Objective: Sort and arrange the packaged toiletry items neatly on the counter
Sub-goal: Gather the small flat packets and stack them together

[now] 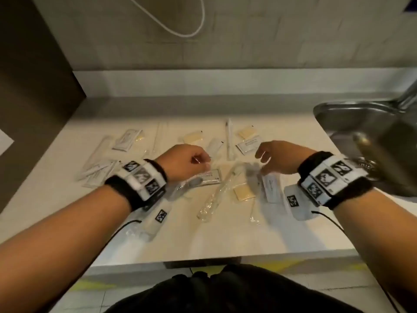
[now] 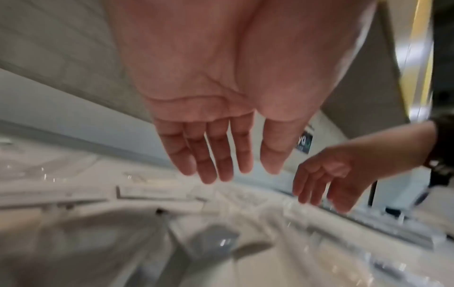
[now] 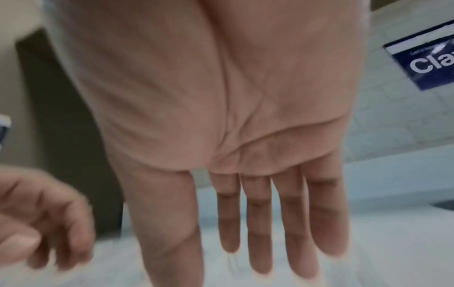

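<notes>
Several packaged toiletry items lie scattered on the pale counter [image 1: 225, 233]. My left hand [image 1: 198, 162] hovers over a printed white sachet [image 1: 208, 176]; the left wrist view shows the left hand [image 2: 221, 167] empty with straight fingers. My right hand [image 1: 268, 158] hovers above another white sachet [image 1: 272, 187], and in its wrist view the right hand [image 3: 265, 242] is flat and empty. Between the hands lie a clear-wrapped toothbrush [image 1: 215, 197] and a beige square packet [image 1: 243, 193]. Further back are a long wrapped toothbrush [image 1: 229, 138], a sachet [image 1: 248, 144] and beige packets [image 1: 191, 138].
A steel sink [image 1: 334, 114] with a faucet [image 1: 406, 96] is set into the counter on the right. A dark cabinet [image 1: 33, 91] bounds the left side. More white sachets [image 1: 97, 170] lie grouped at the left. The counter's front edge [image 1: 225, 253] is near my body.
</notes>
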